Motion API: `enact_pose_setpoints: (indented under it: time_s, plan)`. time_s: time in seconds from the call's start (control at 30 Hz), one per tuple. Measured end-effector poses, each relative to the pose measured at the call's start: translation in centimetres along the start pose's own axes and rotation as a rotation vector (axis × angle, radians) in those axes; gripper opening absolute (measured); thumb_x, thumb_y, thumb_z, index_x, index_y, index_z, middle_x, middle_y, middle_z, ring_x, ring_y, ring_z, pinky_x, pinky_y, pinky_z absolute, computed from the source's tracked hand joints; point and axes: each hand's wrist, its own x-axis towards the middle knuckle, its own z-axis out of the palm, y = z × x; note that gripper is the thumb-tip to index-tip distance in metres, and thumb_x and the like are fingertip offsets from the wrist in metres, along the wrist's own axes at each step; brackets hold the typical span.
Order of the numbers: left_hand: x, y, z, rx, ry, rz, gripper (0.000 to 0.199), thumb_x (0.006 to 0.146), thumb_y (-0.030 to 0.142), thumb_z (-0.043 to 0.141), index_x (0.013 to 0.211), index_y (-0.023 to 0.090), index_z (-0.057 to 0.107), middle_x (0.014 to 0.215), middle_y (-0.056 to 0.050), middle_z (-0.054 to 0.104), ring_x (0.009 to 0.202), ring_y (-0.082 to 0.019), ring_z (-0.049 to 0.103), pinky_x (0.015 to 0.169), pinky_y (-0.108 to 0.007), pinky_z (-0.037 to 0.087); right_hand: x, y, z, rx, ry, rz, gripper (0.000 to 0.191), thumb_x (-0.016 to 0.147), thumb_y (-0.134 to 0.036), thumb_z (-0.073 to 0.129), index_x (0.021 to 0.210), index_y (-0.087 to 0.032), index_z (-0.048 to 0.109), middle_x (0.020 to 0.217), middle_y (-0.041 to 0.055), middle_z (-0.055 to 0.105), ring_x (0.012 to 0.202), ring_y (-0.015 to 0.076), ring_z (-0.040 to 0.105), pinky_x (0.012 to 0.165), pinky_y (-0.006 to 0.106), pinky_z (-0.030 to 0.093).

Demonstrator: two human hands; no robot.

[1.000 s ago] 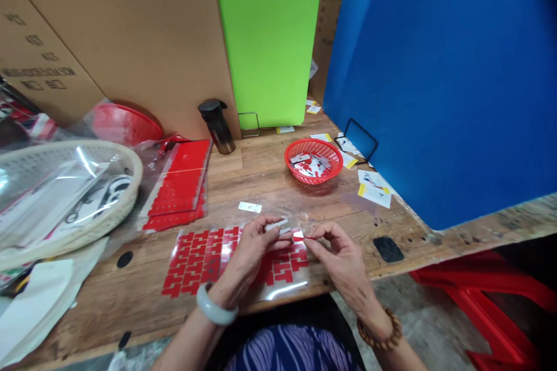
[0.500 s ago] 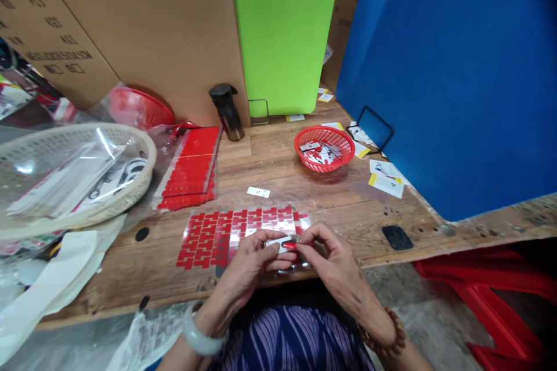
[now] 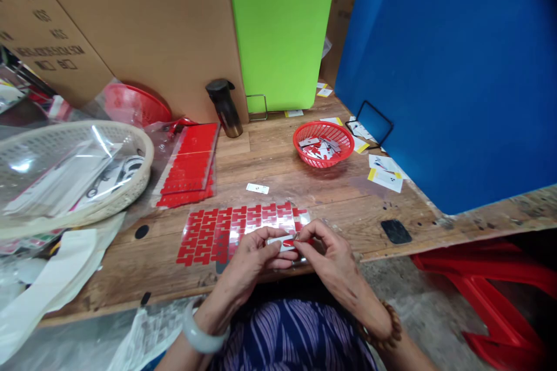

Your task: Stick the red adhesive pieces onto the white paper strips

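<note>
My left hand [image 3: 256, 252] is closed on a small white card [image 3: 275, 241] near the table's front edge. Red material [image 3: 288, 243] lies over the card's right end. The fingertips of my right hand [image 3: 331, 252] pinch the red piece at that end, partly hiding it. Behind and left of my hands, a clear sheet with rows of red stickers [image 3: 209, 235] lies flat on the table. Another small white card [image 3: 257, 188] rests beyond the sheet.
A red basket [image 3: 324, 162] holds small cards. Stacked red sheets [image 3: 189, 165], a dark flask [image 3: 226, 110] and a plastic-covered white basket [image 3: 145, 171] stand left. A blue board [image 3: 452, 81] and green board [image 3: 282, 29] rise behind. A red stool [image 3: 487, 301] is lower right.
The red piece now covers the dark mark on the card in my left hand and appears flatter against it. The whole view has shifted slightly.
</note>
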Motion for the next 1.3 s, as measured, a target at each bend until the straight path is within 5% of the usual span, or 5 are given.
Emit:
enact_pose_setpoints:
  time_s: [1.0, 1.3]
  plan:
    - [-0.03, 0.00, 0.03, 0.056, -0.001, 0.009, 0.015, 0.080, 0.009, 0.058, 0.095, 0.009, 0.057, 0.079, -0.012, 0.072, 0.067, -0.014, 0.070, 0.062, -0.020, 0.055, -0.06, 0.05, 0.15, 0.006, 0.004, 0.011, 0.009, 0.077, -0.014, 0.056, 0.071, -0.019, 0.052, 0.068, -0.0037, 0.056, 0.065, 0.0110, 0.053, 0.063, 0.022, 0.040]
    - [0.22, -0.15, -0.14, 0.074, -0.001, 0.009, 0.027, 0.074, 0.020, 0.070, 0.096, 0.009, 0.058, 0.081, -0.013, 0.073, 0.070, -0.016, 0.070, 0.064, -0.021, 0.055, -0.02, 0.54, 0.43, 0.015, -0.004, 0.017, 0.009, 0.079, -0.016, 0.057, 0.072, -0.020, 0.053, 0.068, -0.0047, 0.056, 0.064, 0.0099, 0.053, 0.062, 0.020, 0.040]
